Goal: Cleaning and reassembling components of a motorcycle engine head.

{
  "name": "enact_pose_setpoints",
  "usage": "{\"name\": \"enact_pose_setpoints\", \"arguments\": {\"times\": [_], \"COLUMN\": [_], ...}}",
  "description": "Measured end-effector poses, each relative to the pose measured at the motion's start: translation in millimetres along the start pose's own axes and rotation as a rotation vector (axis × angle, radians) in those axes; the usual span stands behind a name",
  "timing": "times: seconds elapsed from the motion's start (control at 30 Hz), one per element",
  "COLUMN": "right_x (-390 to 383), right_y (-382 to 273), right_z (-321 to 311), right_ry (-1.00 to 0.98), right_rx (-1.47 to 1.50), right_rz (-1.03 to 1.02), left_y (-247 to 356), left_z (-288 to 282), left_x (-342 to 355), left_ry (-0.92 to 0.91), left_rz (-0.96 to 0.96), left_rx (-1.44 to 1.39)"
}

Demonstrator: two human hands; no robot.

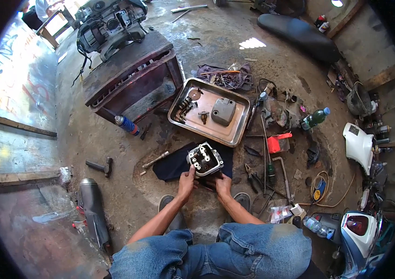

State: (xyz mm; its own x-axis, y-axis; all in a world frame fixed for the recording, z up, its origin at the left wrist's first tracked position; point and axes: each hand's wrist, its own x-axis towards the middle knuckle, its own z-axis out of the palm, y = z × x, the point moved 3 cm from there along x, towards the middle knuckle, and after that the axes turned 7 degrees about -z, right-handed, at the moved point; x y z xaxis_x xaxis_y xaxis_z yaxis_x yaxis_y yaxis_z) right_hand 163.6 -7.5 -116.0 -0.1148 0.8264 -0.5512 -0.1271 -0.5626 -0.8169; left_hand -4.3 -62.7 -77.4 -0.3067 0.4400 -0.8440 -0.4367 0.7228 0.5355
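Observation:
A silvery cylinder head, its open side turned up, is above a dark cloth on the floor in front of me. My left hand grips its near left corner with the thumb on the rim. At the near right corner, my right hand holds it from below, and some of those fingers are hidden. Just beyond stands a metal tray with a grey valve cover, a camshaft and other small parts in it.
Pliers, a green-handled screwdriver and a red box lie to the right, near a green bottle. On the left are a hammer, an exhaust muffler and a spray can. An engine rests on a wooden stand.

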Motion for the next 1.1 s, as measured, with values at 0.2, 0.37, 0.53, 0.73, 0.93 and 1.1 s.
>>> {"name": "enact_pose_setpoints", "arguments": {"times": [0.2, 0.37, 0.53, 0.73, 0.93, 1.1], "right_x": [-23.7, -17.0, 8.0, 66.8, 164.8, 220.8], "right_y": [-35.0, -72.8, -129.2, -207.7, -215.6, -189.7], "right_z": [-16.8, -46.2, -8.0, 62.9, 138.5, 174.0], "right_ry": [0.060, 0.120, 0.033, -0.156, -0.355, -0.453], "right_rx": [0.038, -0.122, -0.317, -0.778, -1.090, -1.275], "right_rz": [0.012, -0.253, -0.444, -0.818, -1.077, -1.152], "left_y": [6.8, 97.6, 131.4, 124.0, 125.0, 131.2], "left_z": [-18.4, 19.4, 60.7, 64.4, 63.7, 67.8], "left_x": [2.2, -32.2, -22.0, -11.8, -9.4, -13.1], "left_ry": [0.195, 0.380, 0.295, 0.262, 0.262, 0.237], "left_rz": [0.220, 0.852, 1.214, 1.133, 1.109, 1.069], "left_rx": [0.153, 0.345, 0.844, 0.874, 0.938, 0.979]}}
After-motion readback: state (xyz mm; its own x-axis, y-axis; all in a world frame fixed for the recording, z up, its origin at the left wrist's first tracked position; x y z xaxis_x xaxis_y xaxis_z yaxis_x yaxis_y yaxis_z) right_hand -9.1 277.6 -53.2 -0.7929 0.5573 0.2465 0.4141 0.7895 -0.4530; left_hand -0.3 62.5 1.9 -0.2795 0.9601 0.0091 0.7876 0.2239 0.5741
